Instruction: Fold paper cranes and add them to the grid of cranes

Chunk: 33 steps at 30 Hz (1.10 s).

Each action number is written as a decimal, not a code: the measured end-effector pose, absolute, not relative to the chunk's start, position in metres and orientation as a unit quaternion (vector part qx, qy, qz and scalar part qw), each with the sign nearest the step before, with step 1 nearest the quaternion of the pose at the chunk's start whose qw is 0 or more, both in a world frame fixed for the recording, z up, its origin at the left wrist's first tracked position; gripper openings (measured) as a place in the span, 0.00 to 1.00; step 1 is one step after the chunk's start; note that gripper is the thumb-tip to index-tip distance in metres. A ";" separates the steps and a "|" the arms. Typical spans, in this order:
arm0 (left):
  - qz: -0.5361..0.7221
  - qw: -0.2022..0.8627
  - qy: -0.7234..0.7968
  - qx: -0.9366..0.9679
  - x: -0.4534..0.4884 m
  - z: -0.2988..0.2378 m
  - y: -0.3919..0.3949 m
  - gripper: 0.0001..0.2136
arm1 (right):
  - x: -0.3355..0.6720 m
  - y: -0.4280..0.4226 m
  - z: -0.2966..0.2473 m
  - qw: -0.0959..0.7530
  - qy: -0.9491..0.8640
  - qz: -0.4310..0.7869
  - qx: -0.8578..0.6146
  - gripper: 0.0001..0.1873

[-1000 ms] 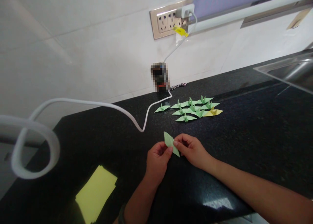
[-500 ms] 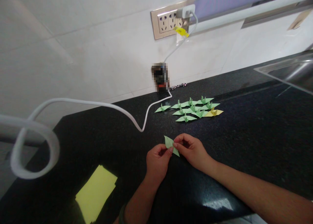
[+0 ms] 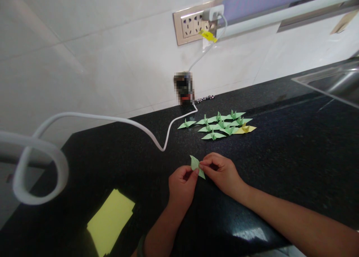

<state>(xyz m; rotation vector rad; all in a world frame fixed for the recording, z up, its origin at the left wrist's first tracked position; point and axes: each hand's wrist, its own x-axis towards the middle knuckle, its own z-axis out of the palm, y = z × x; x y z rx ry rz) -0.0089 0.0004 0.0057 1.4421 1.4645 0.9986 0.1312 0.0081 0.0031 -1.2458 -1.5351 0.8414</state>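
A light green folded paper crane [image 3: 194, 162] is held between my two hands above the dark counter, its two wings pointing up-left and down-right. My left hand [image 3: 183, 184] pinches it from the left with thumb and fingers. From the right, my right hand [image 3: 223, 172] grips its middle between thumb and forefinger. Fingertips cover the crane's centre. Farther back stand several finished green paper cranes [image 3: 213, 136] in a cluster, with one yellow paper crane [image 3: 245, 129] at the right end.
Yellow paper sheets [image 3: 110, 223] lie stacked at the front left. A white cable [image 3: 134, 123] loops across the left side to a blurred-out object [image 3: 183, 88] against the wall. A socket panel [image 3: 193, 24] holds a plugged charger. At the right is a metal sink [image 3: 336, 81].
The crane between my fingers has tilted slightly, its upper wing shifting a little to the right. Both hands keep their grip almost in place.
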 end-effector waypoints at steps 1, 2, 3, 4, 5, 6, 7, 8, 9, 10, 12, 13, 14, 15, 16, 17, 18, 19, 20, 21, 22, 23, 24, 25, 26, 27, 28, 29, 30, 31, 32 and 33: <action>0.394 0.405 0.586 0.581 -0.009 0.006 0.000 0.08 | 0.131 0.008 0.003 0.474 -0.626 0.346 -0.513 0.04; 0.393 0.395 0.587 0.587 -0.009 0.006 0.000 0.08 | 0.131 0.008 0.004 0.470 -0.623 0.349 -0.518 0.04; 0.392 0.386 0.587 0.593 -0.009 0.006 0.000 0.08 | 0.131 0.009 0.004 0.467 -0.619 0.354 -0.523 0.04; 0.392 0.379 0.587 0.598 -0.009 0.007 -0.001 0.08 | 0.130 0.009 0.005 0.463 -0.615 0.359 -0.528 0.04; 0.390 0.373 0.587 0.603 -0.010 0.007 -0.001 0.08 | 0.130 0.009 0.006 0.460 -0.610 0.365 -0.532 0.04; 0.388 0.369 0.588 0.606 -0.010 0.007 -0.001 0.08 | 0.130 0.010 0.006 0.457 -0.606 0.372 -0.535 0.04; 0.385 0.366 0.589 0.609 -0.010 0.008 -0.001 0.08 | 0.130 0.010 0.007 0.454 -0.602 0.380 -0.536 0.03; 0.382 0.364 0.591 0.611 -0.010 0.008 -0.001 0.08 | 0.130 0.011 0.007 0.451 -0.598 0.390 -0.536 0.03; 0.379 0.361 0.592 0.612 -0.010 0.008 -0.001 0.08 | 0.130 0.011 0.008 0.448 -0.594 0.400 -0.536 0.03; 0.377 0.359 0.593 0.614 -0.010 0.007 -0.001 0.08 | 0.131 0.012 0.008 0.445 -0.590 0.409 -0.535 0.03; 0.373 0.356 0.595 0.617 -0.010 0.007 0.000 0.08 | 0.131 0.012 0.008 0.445 -0.582 0.422 -0.534 0.03; 0.371 0.354 0.596 0.618 -0.011 0.006 0.000 0.09 | 0.131 0.012 0.008 0.445 -0.579 0.429 -0.531 0.03; 0.370 0.354 0.597 0.617 -0.011 0.006 0.000 0.09 | 0.130 0.012 0.008 0.446 -0.577 0.437 -0.527 0.03; 0.369 0.354 0.599 0.616 -0.011 0.005 0.000 0.09 | 0.130 0.012 0.008 0.446 -0.573 0.447 -0.522 0.03; 0.369 0.356 0.601 0.614 -0.011 0.005 0.000 0.09 | 0.130 0.011 0.008 0.446 -0.569 0.457 -0.517 0.03; 0.369 0.358 0.602 0.611 -0.011 0.004 0.000 0.09 | 0.129 0.011 0.007 0.447 -0.565 0.466 -0.514 0.03; 0.369 0.362 0.603 0.607 -0.011 0.004 0.000 0.10 | 0.129 0.010 0.006 0.447 -0.560 0.475 -0.511 0.03; 0.370 0.369 0.602 0.604 -0.011 0.004 0.000 0.10 | 0.128 0.009 0.006 0.449 -0.555 0.480 -0.510 0.03; 0.370 0.377 0.600 0.600 -0.011 0.003 0.000 0.10 | 0.127 0.009 0.005 0.450 -0.551 0.484 -0.510 0.03; 0.371 0.388 0.597 0.596 -0.011 0.003 0.000 0.09 | 0.127 0.008 0.003 0.451 -0.550 0.485 -0.509 0.04; 0.374 0.399 0.594 0.591 -0.011 0.003 0.000 0.09 | 0.127 0.008 0.002 0.452 -0.551 0.482 -0.510 0.04; 0.377 0.411 0.589 0.585 -0.011 0.003 0.000 0.09 | 0.127 0.007 0.001 0.451 -0.557 0.474 -0.511 0.04; 0.382 0.423 0.583 0.579 -0.011 0.003 0.000 0.09 | 0.127 0.007 0.000 0.448 -0.567 0.461 -0.514 0.04; 0.388 0.436 0.575 0.573 -0.010 0.004 0.001 0.09 | 0.127 0.007 0.000 0.446 -0.579 0.444 -0.518 0.05; 0.395 0.451 0.564 0.568 -0.010 0.004 0.001 0.09 | 0.128 0.007 0.000 0.443 -0.591 0.424 -0.523 0.05; 0.400 0.466 0.552 0.564 -0.009 0.005 0.001 0.09 | 0.129 0.007 0.000 0.442 -0.601 0.404 -0.530 0.05; 0.403 0.482 0.541 0.559 -0.009 0.006 0.001 0.10 | 0.129 0.007 0.001 0.442 -0.608 0.385 -0.536 0.05; 0.405 0.494 0.534 0.554 -0.008 0.006 0.001 0.10 | 0.130 0.007 0.003 0.443 -0.612 0.369 -0.541 0.05; 0.406 0.504 0.530 0.548 -0.008 0.007 0.001 0.11 | 0.131 0.007 0.004 0.444 -0.616 0.354 -0.546 0.06; 0.405 0.510 0.531 0.542 -0.007 0.007 0.001 0.11 | 0.131 0.007 0.005 0.445 -0.621 0.341 -0.548 0.05; 0.406 0.512 0.535 0.536 -0.007 0.007 0.001 0.11 | 0.131 0.007 0.007 0.445 -0.629 0.327 -0.547 0.05; 0.405 0.512 0.539 0.532 -0.007 0.007 0.001 0.11 | 0.131 0.006 0.008 0.446 -0.641 0.311 -0.541 0.05</action>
